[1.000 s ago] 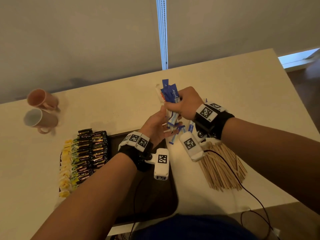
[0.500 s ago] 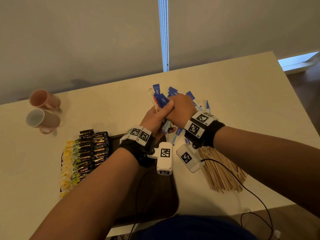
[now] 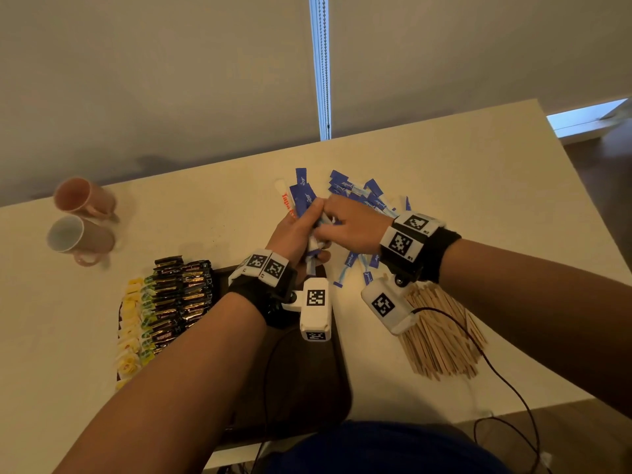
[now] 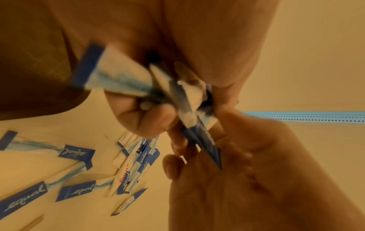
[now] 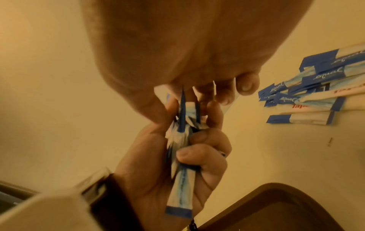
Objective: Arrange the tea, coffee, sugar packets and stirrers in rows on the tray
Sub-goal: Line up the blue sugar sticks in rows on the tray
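Note:
My left hand [image 3: 295, 232] grips a bundle of blue-and-white sugar packets [image 3: 305, 197] upright above the table, just beyond the tray's far edge. My right hand [image 3: 354, 227] reaches in from the right and pinches packets in the same bundle [image 5: 182, 179]. Loose sugar packets [image 3: 364, 196] lie scattered on the table behind and under the right hand. The dark brown tray [image 3: 307, 378] holds a row of yellow tea packets [image 3: 131, 331] and rows of black coffee packets [image 3: 179, 295] at its left. Wooden stirrers [image 3: 443, 340] lie in a pile on the table, right of the tray.
Two mugs [image 3: 83, 217] lie on their sides at the table's far left. A black cable [image 3: 499, 374] runs from the right wrist camera over the stirrers and off the table's near edge. A wall with a blind's bead chain [image 3: 323, 63] stands behind the table.
The right hand held the bundle raised, then both hands clasped it. Now the left hand holds the bundle and the right hand has shifted to its right side.

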The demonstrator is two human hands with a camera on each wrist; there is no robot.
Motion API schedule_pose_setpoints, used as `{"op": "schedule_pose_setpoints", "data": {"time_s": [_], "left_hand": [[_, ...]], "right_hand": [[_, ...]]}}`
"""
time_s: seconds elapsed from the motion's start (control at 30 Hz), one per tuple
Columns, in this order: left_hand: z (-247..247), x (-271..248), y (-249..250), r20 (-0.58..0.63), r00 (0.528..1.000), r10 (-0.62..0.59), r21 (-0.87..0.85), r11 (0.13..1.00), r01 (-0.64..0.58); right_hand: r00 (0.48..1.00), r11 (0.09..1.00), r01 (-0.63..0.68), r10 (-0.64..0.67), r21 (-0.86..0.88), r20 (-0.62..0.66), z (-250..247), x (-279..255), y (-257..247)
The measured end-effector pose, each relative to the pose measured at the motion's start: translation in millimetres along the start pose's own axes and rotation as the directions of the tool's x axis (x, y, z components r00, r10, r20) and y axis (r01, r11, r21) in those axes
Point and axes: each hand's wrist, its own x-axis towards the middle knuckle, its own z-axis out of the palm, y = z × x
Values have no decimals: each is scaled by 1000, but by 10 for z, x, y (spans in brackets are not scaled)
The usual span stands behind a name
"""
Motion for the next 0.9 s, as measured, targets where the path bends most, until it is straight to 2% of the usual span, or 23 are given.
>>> {"op": "schedule_pose_setpoints", "data": {"time_s": [0.07, 0.17, 0.23, 0.33, 0.43, 0.57, 0.7, 0.9], "left_hand": [[-21, -1, 14, -52, 999, -5, 38, 999, 7], [-11, -26, 4, -78, 997, -8, 31, 999, 11], [-5, -40, -5, -79, 997, 5, 23, 1000, -3], [-20, -34, -5, -88, 996, 22, 55, 998, -17], [-51, -33, -8, -111, 994, 25, 103, 995, -14], [-69, -35, -24, -160, 986, 37, 97, 995, -22], [-103, -33, -66, -95, 993, 66, 139, 989, -53], [-148, -109, -71, 18, 998, 53, 146, 988, -55]], "right_hand": [[999, 999, -6, 4, 50, 37, -5, -16, -18], [999, 995, 46, -44, -92, 18, 9, -19, 16], [997, 977, 73, -78, -202, -17, 58, -4, 77], [989, 979, 22, -51, -204, -136, 107, 23, 155], [967, 988, -68, 31, -140, -253, 92, 13, 175], [968, 990, -97, 118, 105, -221, 48, -86, 104], [961, 985, 4, 43, 170, -273, 10, -93, 50], [954, 994, 21, 11, 103, -301, -4, -53, 73]]}}
